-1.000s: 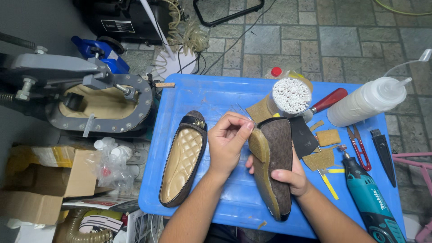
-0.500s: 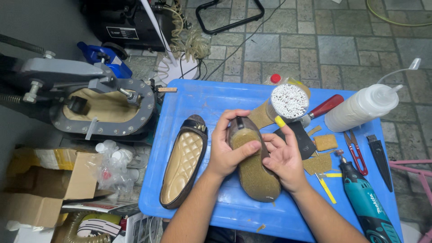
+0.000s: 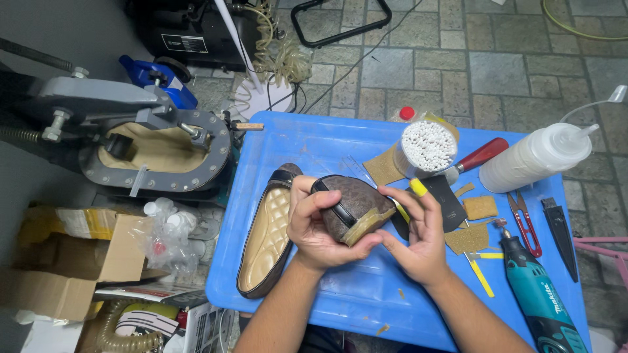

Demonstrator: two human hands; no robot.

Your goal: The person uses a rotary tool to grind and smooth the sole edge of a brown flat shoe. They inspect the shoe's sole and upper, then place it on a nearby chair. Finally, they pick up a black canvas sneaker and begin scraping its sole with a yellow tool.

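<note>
My left hand (image 3: 313, 225) grips a brown patterned flat shoe (image 3: 350, 208) with a dark trim, turned toe toward me, its tan sole edge showing. My right hand (image 3: 418, 236) rests against the shoe's right side, a yellow cover on the index fingertip, fingers spread. A second flat shoe (image 3: 265, 235) with a quilted tan insole lies on the blue table (image 3: 307, 140) just left of my left hand.
A tub of cotton swabs (image 3: 426, 145), white squeeze bottle (image 3: 533, 158), red-handled knife (image 3: 481, 155), red snips (image 3: 523, 222), teal rotary tool (image 3: 536, 301) and sandpaper scraps (image 3: 479, 208) lie right. A grey shoe press (image 3: 154, 153) and cardboard boxes (image 3: 62, 261) stand left on the floor.
The held shoe has been turned from lying lengthwise with the sole edge up to pointing its toe at me. Both hands shifted around it, the left now gripping its upper.
</note>
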